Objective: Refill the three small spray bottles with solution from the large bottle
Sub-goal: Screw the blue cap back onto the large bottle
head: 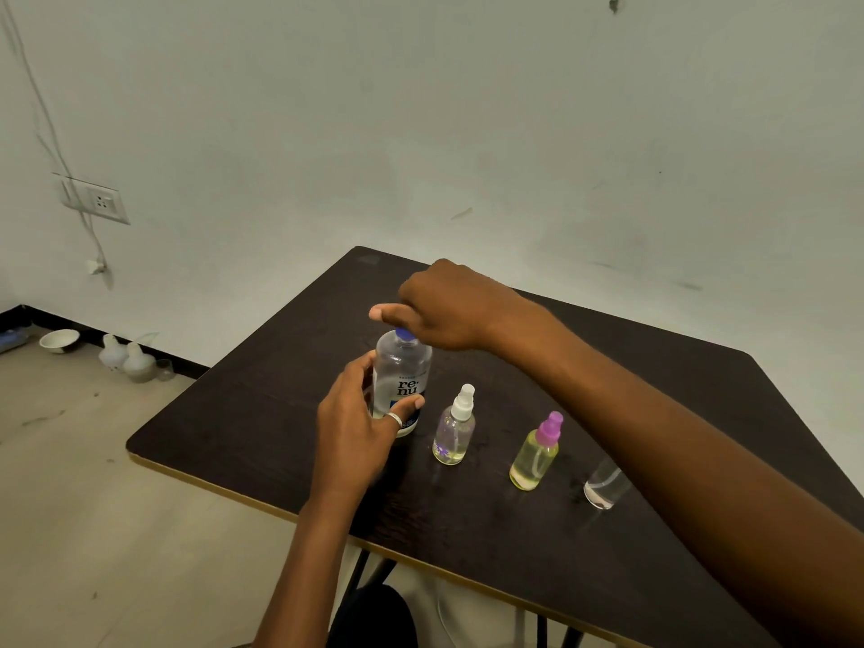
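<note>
Grips the large bottle [402, 367] with the left hand [355, 427], fingers curled round its side and one digit, wearing a ring [395, 419], laid across the front of the label. Keeps it upright on the dark counter [262, 413], clear liquid showing through the wall, blue cap [406, 335] on top. Reaches across with the right hand [449, 311], directly above the left hand and just over that cap, fingers curled under, thumb stuck out to the left. Cannot tell whether those fingers actually pinch the cap or only hover against it. Just right of the left hand, close beside the large bottle but apart from it: the white-topped spray bottle [454, 427], upright, with a little pale liquid at the bottom. Farther right, below the right forearm: the purple-topped spray bottle [535, 456], upright, yellowish, partly filled. Farther right again, half hidden behind the right forearm: the third spray bottle [603, 488], clear, top out of sight. Well off to the left of both hands, down on the floor by the wall: a white bowl [59, 340] and two pale floor bottles [126, 360]. Above those, on the wall: a socket plate [100, 201] with a cable hanging from it.
</note>
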Demonstrator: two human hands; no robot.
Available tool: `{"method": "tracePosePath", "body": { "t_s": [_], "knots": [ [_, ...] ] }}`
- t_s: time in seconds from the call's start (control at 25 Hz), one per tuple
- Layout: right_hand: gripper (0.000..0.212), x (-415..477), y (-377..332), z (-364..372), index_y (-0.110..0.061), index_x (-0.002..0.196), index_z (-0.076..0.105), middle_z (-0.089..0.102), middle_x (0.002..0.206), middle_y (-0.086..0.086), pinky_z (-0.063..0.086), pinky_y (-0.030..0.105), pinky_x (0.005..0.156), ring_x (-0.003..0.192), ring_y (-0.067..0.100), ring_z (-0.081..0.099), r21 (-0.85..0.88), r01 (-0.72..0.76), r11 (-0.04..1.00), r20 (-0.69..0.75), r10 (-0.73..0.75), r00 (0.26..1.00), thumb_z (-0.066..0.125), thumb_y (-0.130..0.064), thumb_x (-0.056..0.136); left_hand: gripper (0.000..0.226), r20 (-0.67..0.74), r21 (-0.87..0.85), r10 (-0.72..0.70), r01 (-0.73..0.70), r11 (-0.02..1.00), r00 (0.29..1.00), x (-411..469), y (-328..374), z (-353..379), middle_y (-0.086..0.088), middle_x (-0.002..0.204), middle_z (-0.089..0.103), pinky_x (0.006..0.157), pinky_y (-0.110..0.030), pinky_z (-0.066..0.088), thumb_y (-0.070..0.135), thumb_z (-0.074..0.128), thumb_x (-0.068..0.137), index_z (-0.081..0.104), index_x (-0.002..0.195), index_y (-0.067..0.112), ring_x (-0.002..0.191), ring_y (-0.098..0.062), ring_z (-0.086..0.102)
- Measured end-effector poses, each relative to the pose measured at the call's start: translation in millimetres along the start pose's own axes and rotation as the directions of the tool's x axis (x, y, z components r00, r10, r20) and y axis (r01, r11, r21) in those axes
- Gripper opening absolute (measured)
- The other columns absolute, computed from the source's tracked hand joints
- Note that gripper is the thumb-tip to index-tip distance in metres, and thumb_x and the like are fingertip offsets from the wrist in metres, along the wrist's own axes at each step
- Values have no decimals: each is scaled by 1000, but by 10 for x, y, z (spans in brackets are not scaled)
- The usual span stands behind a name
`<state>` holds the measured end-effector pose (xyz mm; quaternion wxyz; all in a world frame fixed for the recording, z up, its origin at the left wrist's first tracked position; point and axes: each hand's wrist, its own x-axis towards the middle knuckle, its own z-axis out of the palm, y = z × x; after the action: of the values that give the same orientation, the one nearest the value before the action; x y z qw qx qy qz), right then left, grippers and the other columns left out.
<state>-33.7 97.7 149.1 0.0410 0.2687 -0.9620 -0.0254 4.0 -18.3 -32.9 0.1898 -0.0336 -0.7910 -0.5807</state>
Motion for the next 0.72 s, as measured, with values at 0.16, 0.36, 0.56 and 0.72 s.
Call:
{"method": "tracePosePath", "body": {
  "t_s": [0.16,0.36,0.56,0.72],
  "knots": [
    [34,-81,169,-187,-19,126,61,65,123,0,48,31,93,104,13,62,97,145,985,91,-153,984,57,-31,95,73,-4,1,-8,8,1000,1000,8,-10,8,11,128,59,78,-8,43,40,85,71,50,134,31,113,-3,56],
    [38,-21,190,-193,-17,128,62,64,127,-1,46,26,97,111,12,61,52,235,971,126,-240,963,63,-11,91,73,7,5,-28,28,1000,1000,12,15,5,20,122,53,67,1,41,39,85,71,49,134,33,100,7,54],
    [29,30,174,-144,-14,120,67,69,116,1,48,25,87,99,14,63,3,245,969,94,-245,965,62,-16,91,73,8,11,-29,29,1000,1000,12,-4,6,14,127,57,77,-6,41,38,84,72,49,135,31,111,-1,54],
    [23,10,165,-56,-12,107,70,70,100,5,52,35,79,85,18,62,-12,178,984,41,-178,983,60,-25,92,73,1,20,-24,24,1000,1000,7,10,15,10,128,59,76,-5,40,38,84,72,49,136,30,111,-1,54]
  ]
}}
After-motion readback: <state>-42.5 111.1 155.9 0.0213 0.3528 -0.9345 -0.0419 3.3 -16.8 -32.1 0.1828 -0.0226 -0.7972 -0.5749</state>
